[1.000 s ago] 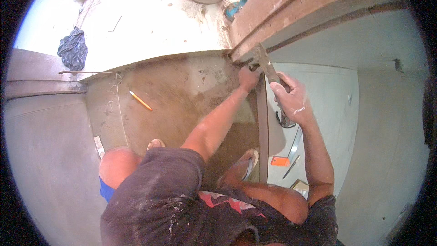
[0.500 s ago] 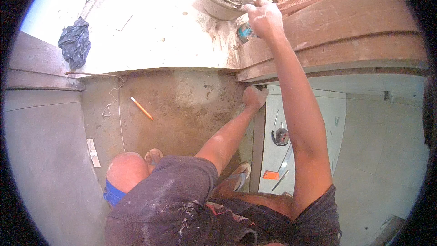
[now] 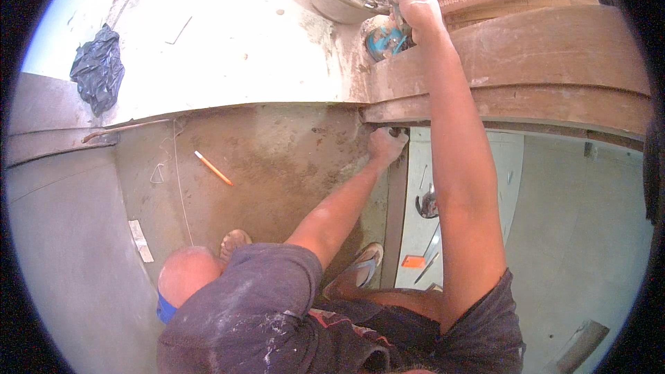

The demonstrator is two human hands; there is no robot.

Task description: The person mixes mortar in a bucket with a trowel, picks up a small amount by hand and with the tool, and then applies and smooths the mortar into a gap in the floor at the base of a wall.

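My right hand (image 3: 420,14) is closed on a slim grey tool (image 3: 402,19), its kind hard to make out, beside the bucket's rim. The grey bucket (image 3: 339,5) holds a thick wet grey mix, likely mortar. Directly below the tool sits a small turquoise-smeared container (image 3: 385,43). My left hand (image 3: 388,145) is low in the recess, fingers curled at the top end of a narrow upright edge (image 3: 395,215); what they grip, if anything, is hidden. Pale dust coats both hands.
A brown wooden frame (image 3: 512,48) crosses the right side. An orange pen (image 3: 213,168) and a white string (image 3: 181,194) lie on the damp recess floor. A black plastic bag (image 3: 98,73) rests at left. Several tools, with an orange piece (image 3: 413,262), lie on a white panel (image 3: 478,166).
My right hand has come away from the bucket's mouth, slightly right, with the grey tool now showing over the turquoise-smeared container. The left hand stays nearly in place. The whole view has shifted a little.
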